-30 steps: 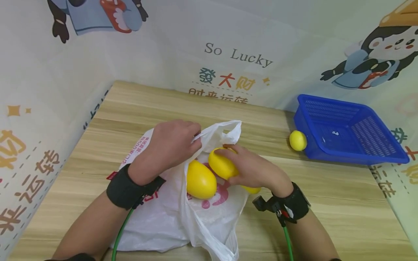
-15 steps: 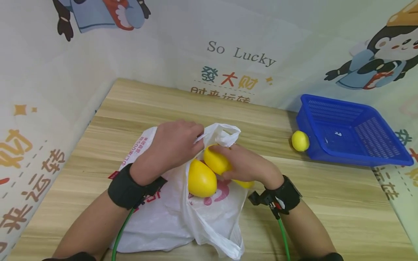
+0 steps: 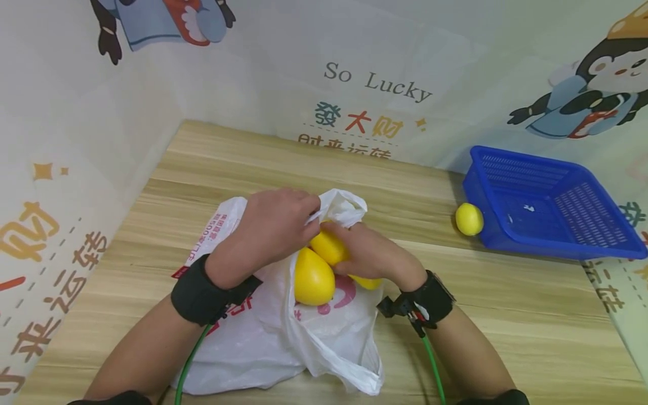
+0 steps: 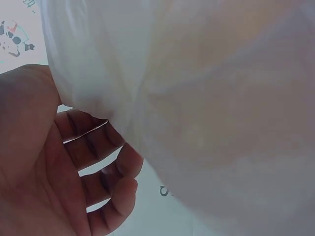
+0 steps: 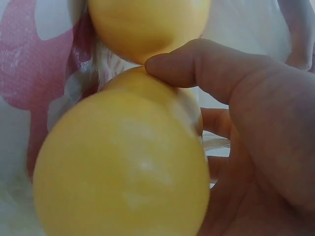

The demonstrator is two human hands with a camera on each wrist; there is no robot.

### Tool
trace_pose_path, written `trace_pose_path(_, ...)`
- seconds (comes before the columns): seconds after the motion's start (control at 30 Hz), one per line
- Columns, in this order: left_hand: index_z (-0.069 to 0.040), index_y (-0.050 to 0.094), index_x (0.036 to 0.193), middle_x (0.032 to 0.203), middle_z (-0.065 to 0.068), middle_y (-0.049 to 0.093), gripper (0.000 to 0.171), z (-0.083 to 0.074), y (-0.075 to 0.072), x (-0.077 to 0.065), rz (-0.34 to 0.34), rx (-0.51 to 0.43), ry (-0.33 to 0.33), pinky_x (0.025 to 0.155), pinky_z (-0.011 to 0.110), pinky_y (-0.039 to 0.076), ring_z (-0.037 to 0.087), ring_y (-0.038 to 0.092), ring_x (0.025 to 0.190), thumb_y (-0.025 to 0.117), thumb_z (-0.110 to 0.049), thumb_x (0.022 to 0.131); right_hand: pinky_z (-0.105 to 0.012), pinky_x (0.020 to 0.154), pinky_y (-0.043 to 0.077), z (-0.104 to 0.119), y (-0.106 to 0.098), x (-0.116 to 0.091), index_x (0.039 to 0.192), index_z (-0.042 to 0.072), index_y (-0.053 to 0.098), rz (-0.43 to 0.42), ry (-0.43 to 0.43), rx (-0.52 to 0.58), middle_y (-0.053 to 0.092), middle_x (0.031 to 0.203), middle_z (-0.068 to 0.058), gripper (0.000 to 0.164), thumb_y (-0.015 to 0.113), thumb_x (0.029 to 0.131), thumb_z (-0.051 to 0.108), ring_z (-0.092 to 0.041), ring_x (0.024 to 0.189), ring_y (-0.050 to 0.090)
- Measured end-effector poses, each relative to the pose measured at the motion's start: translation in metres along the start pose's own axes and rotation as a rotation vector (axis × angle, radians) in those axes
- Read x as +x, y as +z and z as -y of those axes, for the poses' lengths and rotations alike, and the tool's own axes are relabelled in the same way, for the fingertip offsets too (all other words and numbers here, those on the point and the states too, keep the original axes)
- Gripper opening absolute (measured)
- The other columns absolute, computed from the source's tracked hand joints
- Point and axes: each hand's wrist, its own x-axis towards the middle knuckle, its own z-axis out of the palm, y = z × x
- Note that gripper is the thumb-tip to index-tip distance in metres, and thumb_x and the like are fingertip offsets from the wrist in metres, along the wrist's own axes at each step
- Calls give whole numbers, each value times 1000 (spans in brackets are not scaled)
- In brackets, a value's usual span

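The far fruit point(image 3: 328, 246) is partly covered by the right hand point(image 3: 373, 253), and only its near side shows in the head view; the third fruit point(image 3: 367, 282) pokes out below that same hand, mostly hidden, and the right wrist view cuts it off at the bottom edge; the near fruit point(image 3: 315, 278) loses its left side behind the bag point(image 3: 253, 360); in the left wrist view pale plastic fills most of the picture, with a faint yellowish tint through it, too blurred to make out.

The white bag lies on the table point(image 3: 516, 326), its mouth held up; the near fruit and the far fruit sit touching in that mouth; how much of the third fruit is inside I cannot tell; the blue basket point(image 3: 531, 243), at the far right, has small pale scraps on its floor; a small fruit point(image 3: 469, 219) rests on the table just beside the basket's left wall.

Both hands are at the bag; the left hand point(image 3: 273, 226) pinches its upper edge near the handle, fingers curled, thumb tip hidden behind the plastic; the right hand is curved around the far fruit, thumb on the near side, the fingers mostly concealed behind the fruit.
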Motion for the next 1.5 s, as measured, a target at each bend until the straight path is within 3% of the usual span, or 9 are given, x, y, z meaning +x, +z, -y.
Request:
trace_pose_path(0.2, -11, 64, 80, 61, -1, 44, 13, -3, 3, 3, -24, 9, 21, 44, 30, 33, 19, 44, 52, 64, -17, 92, -35, 76, 46, -3, 4, -2, 148, 12, 44, 5, 8, -7, 60, 98, -5, 68, 75, 87, 20, -23, 81, 54)
trace_pose_path(0.47, -10, 65, 81, 62, -1, 45, 14, -7, 9, 4, -5, -8, 20, 45, 28, 31, 18, 43, 51, 64, -18, 93, -41, 98, 47, -7, 7, -12, 148, 10, 46, -26, -10, -14, 58, 128, -11, 67, 76, 90, 20, -28, 105, 55)
trace_pose_path(0.63, -9, 66, 82, 61, -1, 45, 14, -8, 10, 6, 0, -9, 26, 45, 28, 31, 18, 42, 51, 64, -18, 93, -45, 105, 45, -6, 0, -22, 149, 8, 46, -24, 44, -13, 55, 139, -14, 69, 77, 91, 26, -31, 115, 54)
trace_pose_path(0.83, -9, 67, 83, 62, -1, 47, 13, -10, 10, 9, 17, -14, 33, 46, 27, 32, 18, 43, 52, 65, -19, 92, -46, 102, 48, -8, -7, -38, 152, 10, 44, -6, 138, 8, 54, 142, -17, 70, 75, 93, 29, -30, 113, 56)
trace_pose_path(1.03, -10, 65, 80, 61, -1, 44, 15, -12, 12, 12, 3, -19, 43, 46, 28, 32, 18, 42, 51, 65, -18, 92, -48, 102, 49, -15, -14, -55, 154, 14, 43, -44, 185, 34, 46, 148, -18, 69, 74, 93, 30, -30, 117, 57)
trace_pose_path(1.23, -11, 62, 78, 61, -1, 43, 15, -13, 12, 14, 36, -26, 12, 46, 29, 31, 19, 42, 52, 63, -18, 91, -52, 103, 47, -27, -22, -70, 154, 11, 43, -94, 197, 23, 38, 154, -21, 70, 74, 94, 28, -38, 125, 57)
trace_pose_path(1.5, -12, 60, 78, 61, 0, 43, 17, -4, 2, 8, 126, -19, -70, 46, 30, 33, 20, 43, 53, 60, -18, 93, -55, 103, 47, -44, -26, -71, 153, 9, 43, -168, 195, 28, 40, 152, -23, 69, 74, 93, 25, -42, 122, 58)
